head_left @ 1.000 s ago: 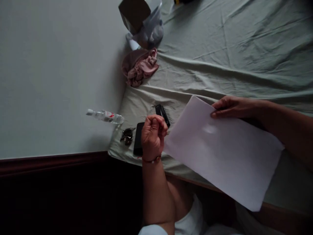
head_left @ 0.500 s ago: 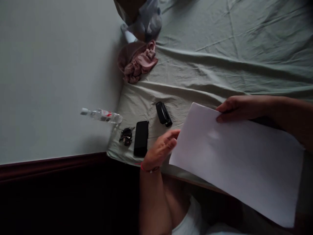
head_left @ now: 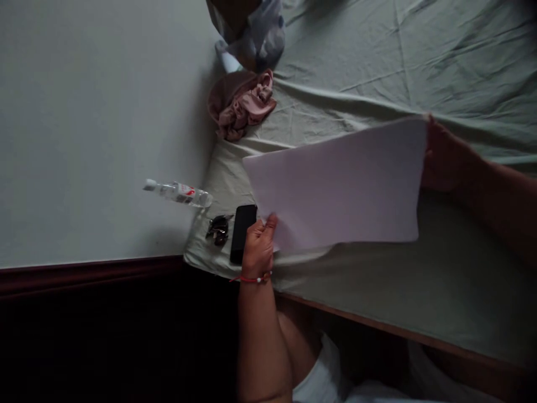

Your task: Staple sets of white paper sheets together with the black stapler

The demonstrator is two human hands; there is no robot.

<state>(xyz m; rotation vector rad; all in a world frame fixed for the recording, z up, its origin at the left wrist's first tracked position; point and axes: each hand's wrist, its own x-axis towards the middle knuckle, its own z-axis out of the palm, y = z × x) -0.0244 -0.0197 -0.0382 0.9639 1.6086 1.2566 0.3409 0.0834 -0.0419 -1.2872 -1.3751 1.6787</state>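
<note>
Swung level since 0.5 s ago: paper sheet (head_left: 339,184), now covering stapler. L hand (head_left: 258,246) pinching near corner, R hand (head_left: 442,162) gripping far edge — stretched taut over bed sheet (head_left: 377,73), beside phone (head_left: 242,232).

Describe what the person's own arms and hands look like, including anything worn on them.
Both forearms are bare, with no sleeves or gloves in view. The left hand has a thin red string bracelet around the wrist, carrying a few small pale beads. The right hand shows no ring, watch or band, though the dim light hides fine detail.
</note>
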